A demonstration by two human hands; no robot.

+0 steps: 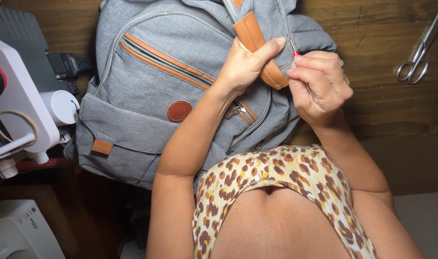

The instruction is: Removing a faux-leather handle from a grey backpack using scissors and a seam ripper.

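Red-tipped seam ripper (293, 47), seemingly upright.

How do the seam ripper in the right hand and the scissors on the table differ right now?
The seam ripper is held in the right hand, tip at the tan strap; the scissors lie untouched on the wooden table. The ripper is thin with a red tip; the scissors are larger and all metal.

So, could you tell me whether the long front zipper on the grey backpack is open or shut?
Shut: the front zipper teeth meet along the tan trim, pull at the lower end.
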